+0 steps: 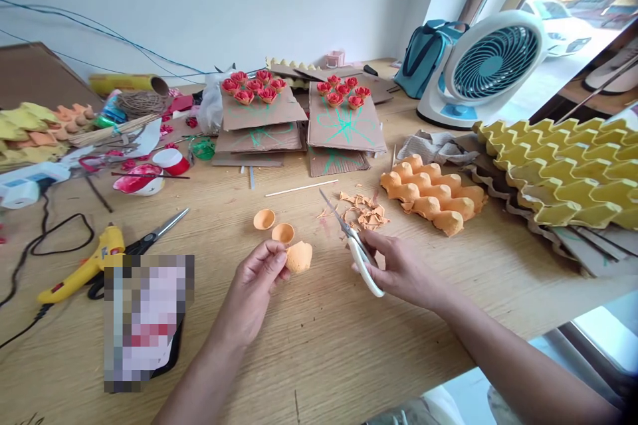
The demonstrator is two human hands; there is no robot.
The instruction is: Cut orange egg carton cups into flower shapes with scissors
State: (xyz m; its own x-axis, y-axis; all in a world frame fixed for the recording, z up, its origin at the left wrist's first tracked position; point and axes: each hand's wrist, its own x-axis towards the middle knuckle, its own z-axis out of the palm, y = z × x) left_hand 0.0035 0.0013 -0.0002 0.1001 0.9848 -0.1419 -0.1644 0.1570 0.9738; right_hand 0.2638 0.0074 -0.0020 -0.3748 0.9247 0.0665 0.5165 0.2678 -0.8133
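My left hand [259, 279] pinches an orange egg-carton cup [300, 256] just above the wooden table [319, 345]. My right hand [399, 269] grips white-handled scissors [355, 246], blades pointing up and left, apart from the cup. Two cut orange cups [264, 218] [283, 233] lie just beyond my left hand. Orange paper scraps [366, 210] sit beside the scissor blades. An orange egg-carton strip [432, 192] lies to the right of the scraps.
Cardboard sheets with red paper roses [343, 119] [259, 109] stand at the back centre. Yellow egg trays [563, 169] and a fan [491, 63] fill the right. A yellow glue gun [84, 269], black scissors [154, 236], cables and craft clutter lie left.
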